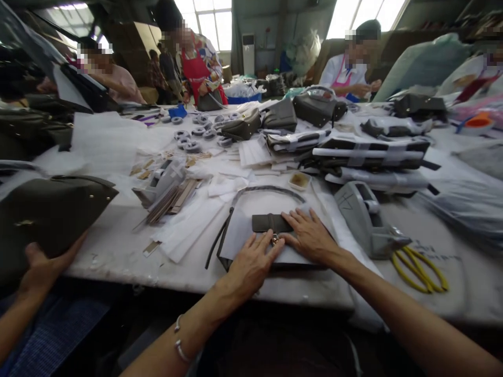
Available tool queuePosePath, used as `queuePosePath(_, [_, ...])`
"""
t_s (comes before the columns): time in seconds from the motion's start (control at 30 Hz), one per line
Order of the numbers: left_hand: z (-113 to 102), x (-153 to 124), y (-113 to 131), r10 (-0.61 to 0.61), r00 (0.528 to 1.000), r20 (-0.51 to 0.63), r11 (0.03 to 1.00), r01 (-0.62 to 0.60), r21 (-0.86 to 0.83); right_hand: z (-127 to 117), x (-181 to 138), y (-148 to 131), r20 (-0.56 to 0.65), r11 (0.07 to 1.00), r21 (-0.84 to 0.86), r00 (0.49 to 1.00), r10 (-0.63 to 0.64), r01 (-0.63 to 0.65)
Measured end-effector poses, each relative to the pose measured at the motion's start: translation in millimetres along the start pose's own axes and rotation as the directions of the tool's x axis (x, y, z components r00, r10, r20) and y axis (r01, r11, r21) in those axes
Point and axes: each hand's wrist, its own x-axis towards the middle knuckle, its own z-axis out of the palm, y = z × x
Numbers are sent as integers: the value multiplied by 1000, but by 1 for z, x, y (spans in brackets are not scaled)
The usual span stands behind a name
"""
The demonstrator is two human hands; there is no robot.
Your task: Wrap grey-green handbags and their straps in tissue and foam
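A dark olive handbag (262,223) lies on the table before me, its handle (271,189) arched away from me. White wrapping sheet (240,233) covers much of its front, and a dark flap with a gold clasp (274,239) shows in the middle. My left hand (250,260) rests on the bag just below the clasp, fingers stretched out, fingertips by the metal. Spread over the right part of the flap are the fingers of my right hand (310,233), its thumb close to the clasp. Neither hand grips anything that I can see.
A tape dispenser (363,220) and yellow-handled scissors (420,269) lie to the right. Another dispenser (167,180) and cardboard strips (173,201) stand left. Wrapped bags (369,154) are piled behind. At far left, a co-worker's hand (43,272) supports another handbag (51,214).
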Motion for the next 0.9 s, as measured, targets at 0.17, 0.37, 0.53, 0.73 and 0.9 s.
queuePosePath(0.17, [18, -2, -3, 7, 997, -80, 999, -3, 46, -26, -16, -6, 7, 964, 127, 972, -235, 232])
queuePosePath(0.37, [19, 1, -14, 67, 989, -128, 988, -48, 148, -21, -36, -15, 74, 945, 26, 942, -326, 325])
queuePosePath(0.53, [2, 4, -28, 142, 965, -222, 984, -113, 140, -15, -28, -18, 0, 962, 77, 965, -262, 261])
queuePosePath(0.73, [22, -7, -18, 153, 935, -320, 961, -66, 267, -23, -20, 9, 41, 894, 239, 915, -400, 380])
queuePosePath(0.9, [42, -15, -8, 73, 884, -462, 975, 35, 220, -13, -27, 23, 67, 867, 182, 874, -482, 464])
